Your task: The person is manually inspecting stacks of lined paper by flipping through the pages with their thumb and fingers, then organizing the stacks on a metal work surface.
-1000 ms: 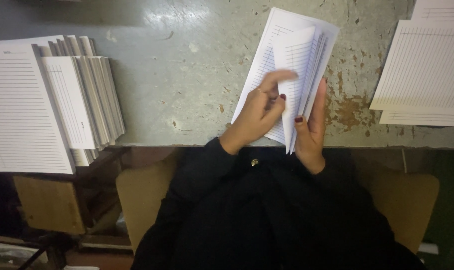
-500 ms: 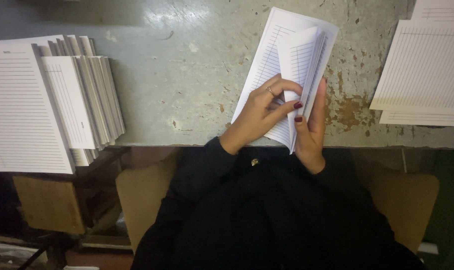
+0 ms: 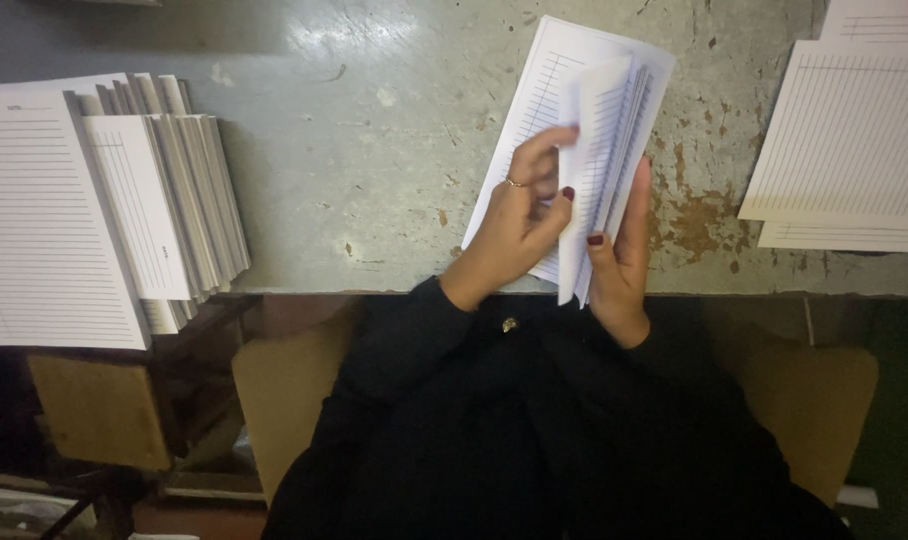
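A bundle of lined sheets lies right of centre in the upper half of the frame, on a worn grey-green counter with rust-coloured patches where the paint has flaked. The left hand rests on the lower, flat sheets, and its grip pinches the edge of the raised pages between thumb and fingers; a ring shows on one finger. The right hand stands on edge just right of the bundle, its grip closed on the lifted pages from the outer side, thumb pressed to their near face. The lifted pages stand fanned, tilted up off the flat ones. At the left edge of the frame sits a stack of folded lined sheets, overhanging the counter's front edge. At the upper right lies a flat pile of lined paper.
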